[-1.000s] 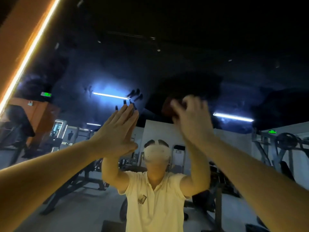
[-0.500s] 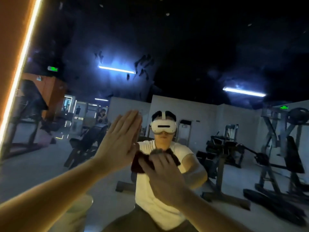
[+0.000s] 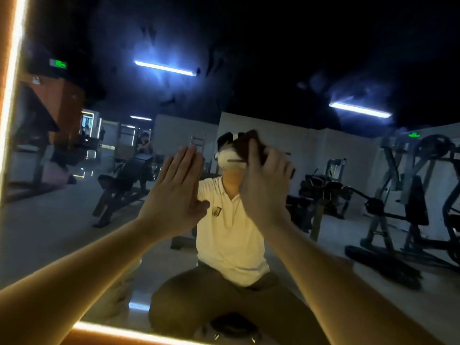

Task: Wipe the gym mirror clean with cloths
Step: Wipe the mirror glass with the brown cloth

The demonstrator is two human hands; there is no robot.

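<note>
- Left hand (image 3: 174, 195), at 9 o'clock of the right: flat, fingers straight and together, pressed on the glass, holding nothing.
- Right hand (image 3: 266, 192): fingers bent over a cloth, gripping it against the glass.
- Cloth (image 3: 250, 145): dark reddish-brown, soft, bunched; poking out at 11 o'clock of the hand, mostly hidden under the palm.
- Mirror (image 3: 62, 220): smooth, flat, smeared and hazy toward 12 o'clock; glowing orange strip (image 3: 11, 83) along left and bottom edges.
- Reflected: dim gym machines (image 3: 410, 195), blue-white tubes (image 3: 164, 68).
</note>
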